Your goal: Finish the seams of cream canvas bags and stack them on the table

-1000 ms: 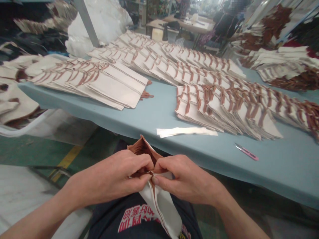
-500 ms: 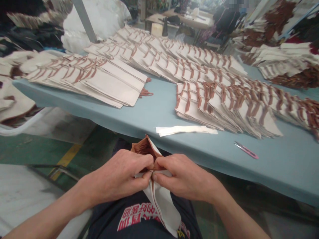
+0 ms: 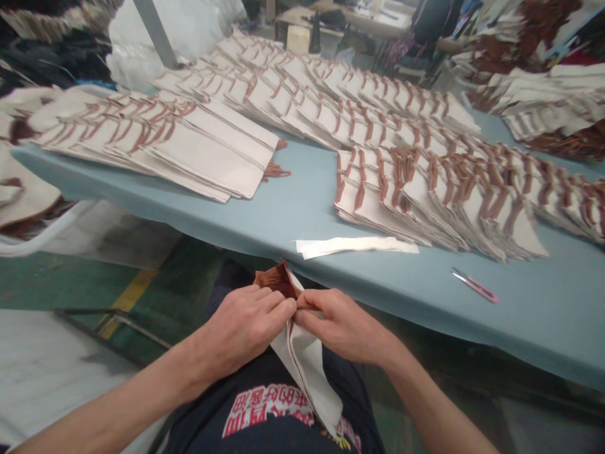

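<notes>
A white fabric piece with a brown lining [image 3: 312,369] hangs over my lap, its opened end pointing toward the table. My left hand [image 3: 253,321] is closed on the folded edge, thumb and fingers pinched at the seam. Right beside it, my right hand [image 3: 343,325] pinches the same fabric, and the fingertips of both hands nearly meet. Brown lining shows in the opening beyond my fingers. What exactly lies between the fingertips is hidden.
On the blue-covered table [image 3: 312,208] lie overlapping rows of white-and-brown fabric pieces [image 3: 439,195] and another stack [image 3: 208,151] at left. White strips [image 3: 354,247] and pink-handled thread snips [image 3: 475,285] lie near the front edge. A white bin [image 3: 33,243] stands left.
My left hand has turned over more, its back now facing up, and its fingers cover more of the seam. The right hand stays pinched on the fabric. The view has shifted slightly.
</notes>
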### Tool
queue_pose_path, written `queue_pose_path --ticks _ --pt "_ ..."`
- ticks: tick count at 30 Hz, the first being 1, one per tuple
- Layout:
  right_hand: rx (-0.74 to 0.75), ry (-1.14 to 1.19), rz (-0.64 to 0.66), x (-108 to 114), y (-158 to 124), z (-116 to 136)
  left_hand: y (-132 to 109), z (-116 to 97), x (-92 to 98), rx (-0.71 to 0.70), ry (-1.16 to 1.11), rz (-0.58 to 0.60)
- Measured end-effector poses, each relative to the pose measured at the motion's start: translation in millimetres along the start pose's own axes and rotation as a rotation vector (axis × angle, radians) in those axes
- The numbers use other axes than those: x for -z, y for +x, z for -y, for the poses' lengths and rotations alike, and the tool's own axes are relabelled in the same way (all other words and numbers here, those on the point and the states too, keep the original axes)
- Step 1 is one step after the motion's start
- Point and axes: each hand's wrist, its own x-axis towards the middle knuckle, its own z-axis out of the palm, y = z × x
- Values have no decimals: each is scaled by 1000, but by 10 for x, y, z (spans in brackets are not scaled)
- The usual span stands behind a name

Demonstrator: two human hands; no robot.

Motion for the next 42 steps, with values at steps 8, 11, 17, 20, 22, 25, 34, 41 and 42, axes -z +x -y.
queue_pose_path --ticks 8,11,17,20,22,25,34,41,42 --pt "66 306 79 133 74 -189 171 144 87 21 -161 -30" --pt "92 303 71 219 117 -155 243 194 185 85 -190 27" --pt "139 258 29 370 163 -10 335 262 284 166 -248 28" --pt "156 232 43 410 162 30 344 271 308 182 -318 25" --pt "166 203 52 423 150 57 333 267 329 195 -371 26" --pt "185 167 55 426 113 112 304 246 367 201 -413 18" --pt "173 75 51 376 -64 236 218 140 430 130 -389 -39" --pt "169 29 17 320 -83 256 184 104 405 84 -227 -61" --pt "162 25 18 318 -84 255 181 103 400 75 -206 -64"
